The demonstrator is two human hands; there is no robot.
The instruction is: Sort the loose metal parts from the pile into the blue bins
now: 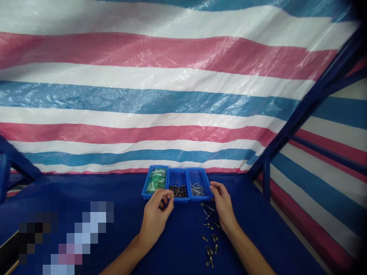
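A dark blue tarpaulin (252, 236) with a faint sheen covers the flat surface. Behind it hangs a crinkled, glossy woven plastic sheet (143, 99) striped in pink, white and blue. More of the same striped sheeting (329, 164) shows on the right, beyond a dark blue metal frame (309, 103) of angled bars. At lower left, a pixelated blur (71, 236) hides whatever lies there.

Three rectangular blue plastic trays (177, 169) stand side by side at the back of the surface. The left tray holds green translucent pieces (156, 180), the middle one a heap of small black parts (178, 191) (some glint like metal), and the right one thin silver nails (197, 190). Short metal pins (210, 244) lie scattered on the tarpaulin in front of the right tray.

The left hand (156, 221) has a closed grip, its thumb and fingertips pinched on a small bright-tipped part (172, 195) at the front rim of the middle tray. The right hand (223, 204) has a loosely open, empty grip, its curled fingers just beside the right tray's front corner, above the scattered pins.
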